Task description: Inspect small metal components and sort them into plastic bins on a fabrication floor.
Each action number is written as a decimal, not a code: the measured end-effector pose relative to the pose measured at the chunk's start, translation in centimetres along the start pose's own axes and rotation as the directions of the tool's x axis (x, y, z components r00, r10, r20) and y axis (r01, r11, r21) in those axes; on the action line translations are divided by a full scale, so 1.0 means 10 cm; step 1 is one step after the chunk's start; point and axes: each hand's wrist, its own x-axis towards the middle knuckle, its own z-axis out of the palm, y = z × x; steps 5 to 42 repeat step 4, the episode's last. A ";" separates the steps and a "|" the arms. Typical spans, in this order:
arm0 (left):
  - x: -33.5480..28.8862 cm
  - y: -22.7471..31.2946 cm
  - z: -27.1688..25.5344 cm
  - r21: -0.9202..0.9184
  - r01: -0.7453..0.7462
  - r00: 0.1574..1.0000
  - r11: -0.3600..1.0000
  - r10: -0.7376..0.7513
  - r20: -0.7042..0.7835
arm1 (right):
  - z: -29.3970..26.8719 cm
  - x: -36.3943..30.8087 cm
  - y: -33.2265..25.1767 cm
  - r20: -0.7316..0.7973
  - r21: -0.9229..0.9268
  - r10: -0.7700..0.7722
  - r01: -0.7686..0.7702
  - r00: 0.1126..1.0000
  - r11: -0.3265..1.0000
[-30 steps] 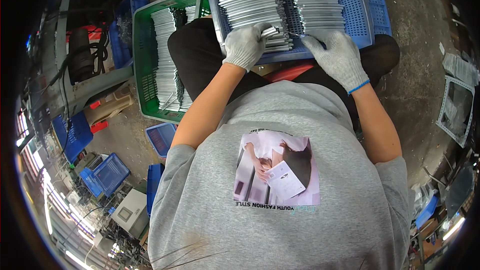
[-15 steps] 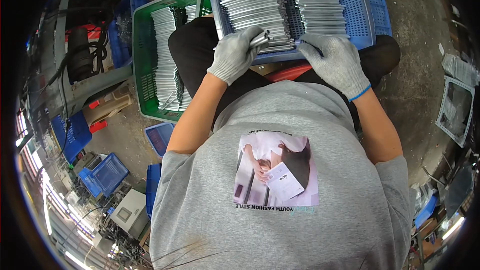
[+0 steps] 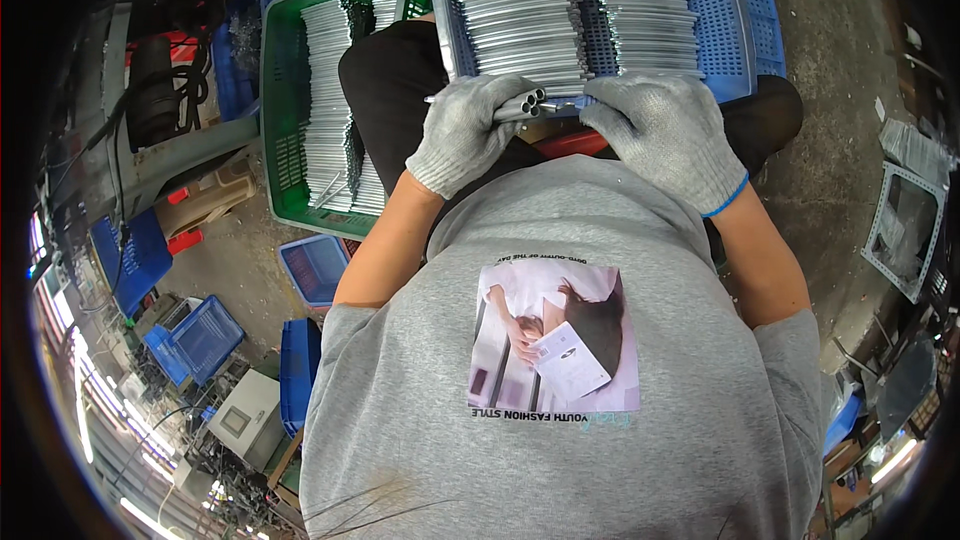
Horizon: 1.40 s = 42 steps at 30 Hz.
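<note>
My left hand (image 3: 462, 130), in a grey knitted glove, is closed around several silver metal tubes (image 3: 521, 106). Their hollow ends point towards my right hand. In a matching glove with a blue cuff edge, my right hand (image 3: 662, 135) pinches a slim metal-tipped piece (image 3: 566, 107) with some blue on it; its tip is at the tube ends, and most of it is hidden by the fingers. Just beyond both hands, a blue perforated crate (image 3: 720, 15) rests by my legs, holding two stacks of silver tubes (image 3: 515, 10).
To the left stands a green crate (image 3: 283, 155) with more tubes stacked inside. A small blue tray (image 3: 312, 270) lies on the floor, with a machine frame (image 3: 190, 155) and cables further left. On the right are a white perforated metal frame (image 3: 908, 230) and plastic-wrapped material (image 3: 915, 152).
Both hands have come lower and closer together. The tube ends now face the right hand more squarely, and the metal-tipped piece has met them.
</note>
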 end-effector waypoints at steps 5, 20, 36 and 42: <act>-0.01 0.07 0.04 0.029 -0.032 0.996 0.999 0.035 -0.084 | -0.01 0.03 -0.03 0.059 -0.039 0.050 -0.048 0.997 0.998; -0.01 0.07 0.04 0.029 -0.032 0.996 0.999 0.035 -0.084 | -0.01 0.03 -0.03 0.059 -0.039 0.050 -0.048 0.997 0.998; -0.01 0.07 0.04 0.029 -0.032 0.996 0.999 0.035 -0.084 | -0.01 0.03 -0.03 0.059 -0.039 0.050 -0.048 0.997 0.998; -0.01 0.07 0.04 0.029 -0.032 0.996 0.999 0.035 -0.084 | -0.01 0.03 -0.03 0.059 -0.039 0.050 -0.048 0.997 0.998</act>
